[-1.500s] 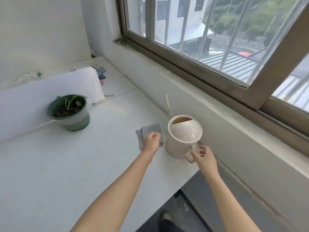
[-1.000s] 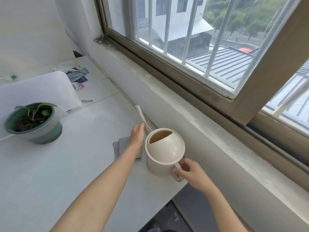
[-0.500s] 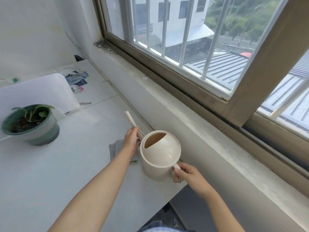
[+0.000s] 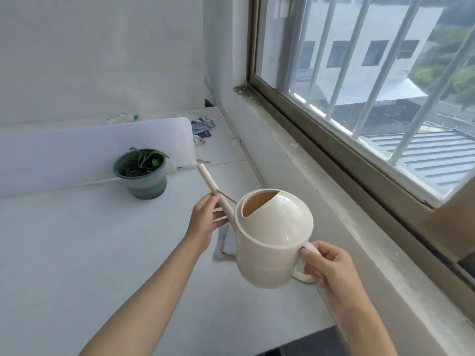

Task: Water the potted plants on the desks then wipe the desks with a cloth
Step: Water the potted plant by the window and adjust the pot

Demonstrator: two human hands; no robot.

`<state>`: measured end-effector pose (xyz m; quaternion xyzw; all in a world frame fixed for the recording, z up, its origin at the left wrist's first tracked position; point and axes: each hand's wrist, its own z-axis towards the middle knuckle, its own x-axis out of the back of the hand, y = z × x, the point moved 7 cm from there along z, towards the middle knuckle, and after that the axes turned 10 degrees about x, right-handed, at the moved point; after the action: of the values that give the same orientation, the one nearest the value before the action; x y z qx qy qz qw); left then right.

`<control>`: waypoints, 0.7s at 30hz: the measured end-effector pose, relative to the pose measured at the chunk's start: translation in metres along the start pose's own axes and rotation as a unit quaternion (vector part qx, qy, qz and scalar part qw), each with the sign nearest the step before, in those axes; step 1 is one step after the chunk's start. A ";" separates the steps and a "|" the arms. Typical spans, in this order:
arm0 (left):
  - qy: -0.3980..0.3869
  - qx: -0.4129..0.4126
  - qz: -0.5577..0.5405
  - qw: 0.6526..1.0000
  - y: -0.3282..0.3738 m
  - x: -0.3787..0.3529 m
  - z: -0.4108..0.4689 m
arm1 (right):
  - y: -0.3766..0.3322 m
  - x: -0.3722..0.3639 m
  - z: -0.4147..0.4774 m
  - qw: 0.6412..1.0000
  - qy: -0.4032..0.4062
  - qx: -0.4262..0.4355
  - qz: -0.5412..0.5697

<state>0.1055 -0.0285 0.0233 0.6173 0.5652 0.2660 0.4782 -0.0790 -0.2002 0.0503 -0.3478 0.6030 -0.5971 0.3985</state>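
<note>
A cream watering can [image 4: 272,237] hangs lifted above the white desk [image 4: 77,253], its long spout pointing toward a small plant in a green pot [image 4: 144,173] that stands by the divider. My right hand [image 4: 331,265] grips the can's handle. My left hand [image 4: 205,222] holds the spout near its base, fingers curled around it. A grey cloth [image 4: 227,242] lies on the desk under the can, mostly hidden by the can and my left hand.
A white divider panel [image 4: 90,147] stands behind the pot. Beyond it, a second desk carries small cluttered items [image 4: 203,129]. A concrete sill [image 4: 347,201] and barred window run along the right. The desk's front edge drops off at bottom right.
My right hand has lifted the can off the desk. My left hand left the cloth and took the spout. The view has swung toward the pot.
</note>
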 end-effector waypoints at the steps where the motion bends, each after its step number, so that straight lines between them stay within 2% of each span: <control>1: 0.011 -0.012 -0.006 1.000 0.008 0.012 -0.006 | -0.008 -0.009 0.004 1.000 -0.019 0.005 0.006; 8: 0.100 -0.087 -0.049 0.990 0.052 0.089 -0.045 | -0.038 -0.088 0.021 0.992 -0.117 -0.005 0.036; 13: 0.111 -0.083 -0.080 0.987 0.072 0.134 -0.053 | -0.049 -0.154 0.014 0.981 -0.178 -0.023 0.069; 18: 0.104 -0.054 -0.078 0.990 0.085 0.178 -0.046 | -0.044 -0.209 0.005 0.982 -0.169 -0.029 0.081; 21: 0.083 -0.036 -0.068 0.994 0.089 0.202 -0.037 | -0.033 -0.233 0.001 0.989 -0.125 -0.032 0.075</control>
<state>0.1577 0.1828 0.0748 0.5357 0.6332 0.3036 0.4689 0.0228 0.0062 0.0982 -0.3860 0.5920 -0.4976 0.5029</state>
